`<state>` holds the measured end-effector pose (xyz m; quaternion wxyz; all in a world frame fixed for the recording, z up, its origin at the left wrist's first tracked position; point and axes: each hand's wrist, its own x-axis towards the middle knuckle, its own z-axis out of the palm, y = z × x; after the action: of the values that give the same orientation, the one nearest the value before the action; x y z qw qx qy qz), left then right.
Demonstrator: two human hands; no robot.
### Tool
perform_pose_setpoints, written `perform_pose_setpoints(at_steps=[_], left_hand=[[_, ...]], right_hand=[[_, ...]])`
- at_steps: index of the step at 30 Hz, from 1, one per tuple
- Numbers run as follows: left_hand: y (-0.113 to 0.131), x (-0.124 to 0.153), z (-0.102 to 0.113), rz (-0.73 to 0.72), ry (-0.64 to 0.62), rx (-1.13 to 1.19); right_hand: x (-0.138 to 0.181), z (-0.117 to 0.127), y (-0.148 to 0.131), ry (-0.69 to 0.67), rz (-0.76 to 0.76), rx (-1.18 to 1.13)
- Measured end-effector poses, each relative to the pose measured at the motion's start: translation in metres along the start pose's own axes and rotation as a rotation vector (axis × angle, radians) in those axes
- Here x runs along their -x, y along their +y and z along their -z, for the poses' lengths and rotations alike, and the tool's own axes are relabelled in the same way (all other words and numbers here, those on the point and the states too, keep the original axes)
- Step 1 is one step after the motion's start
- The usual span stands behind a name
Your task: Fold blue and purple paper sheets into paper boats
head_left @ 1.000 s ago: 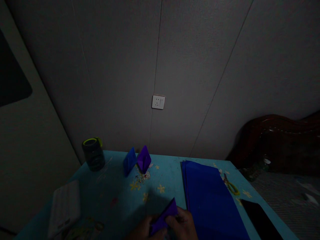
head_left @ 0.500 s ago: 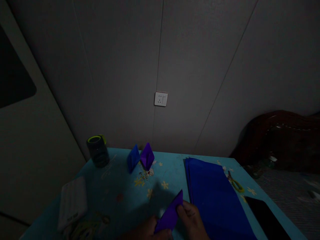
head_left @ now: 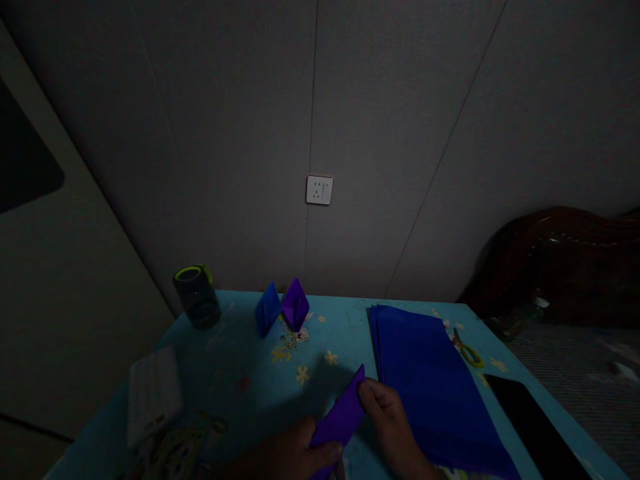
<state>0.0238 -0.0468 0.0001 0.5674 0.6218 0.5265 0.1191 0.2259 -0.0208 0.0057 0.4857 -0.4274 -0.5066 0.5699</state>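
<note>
A folded piece of purple paper (head_left: 344, 415) is held between both hands, low in the middle of the view. My left hand (head_left: 313, 453) grips its lower left part, thumb across the front. At the upper right edge, my right hand (head_left: 383, 407) pinches the paper between thumb and fingers. Its tip points up and to the right. Behind the hands stand two folded paper boats, one blue (head_left: 269, 309) and one purple (head_left: 296, 307). Just right of my right hand lies a stack of blue paper sheets (head_left: 435, 387).
Scissors with yellow-green handles (head_left: 470, 355) and a flat black object (head_left: 535, 423) lie to the right. On the left are a dark cup with a lime rim (head_left: 197, 300) and a white box-like device (head_left: 155, 393). A wall socket (head_left: 319, 190) is behind the flowered table (head_left: 345, 333).
The camera view has shifted slightly. Both hands keep hold of the purple paper, which shows a little higher and longer, and more of my right wrist is visible.
</note>
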Motion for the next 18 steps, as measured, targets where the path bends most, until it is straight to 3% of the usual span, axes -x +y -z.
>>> perform_pose_setpoints(at_steps=[4,9,14,18], left_hand=[[-0.003,-0.002,0.000,-0.098,-0.056,0.020],[-0.008,0.001,0.004,-0.283,-0.021,0.014],[-0.015,-0.005,-0.002,-0.133,-0.041,0.168],[-0.015,-0.022,-0.012,-0.084,0.028,0.466]], right_hand=[[0.002,-0.003,-0.006,0.033,-0.062,-0.062],[0.005,-0.002,-0.004,0.010,-0.058,-0.074],[-0.005,-0.001,0.008,0.052,-0.111,-0.146],[-0.010,0.006,0.016,0.129,0.024,0.074]])
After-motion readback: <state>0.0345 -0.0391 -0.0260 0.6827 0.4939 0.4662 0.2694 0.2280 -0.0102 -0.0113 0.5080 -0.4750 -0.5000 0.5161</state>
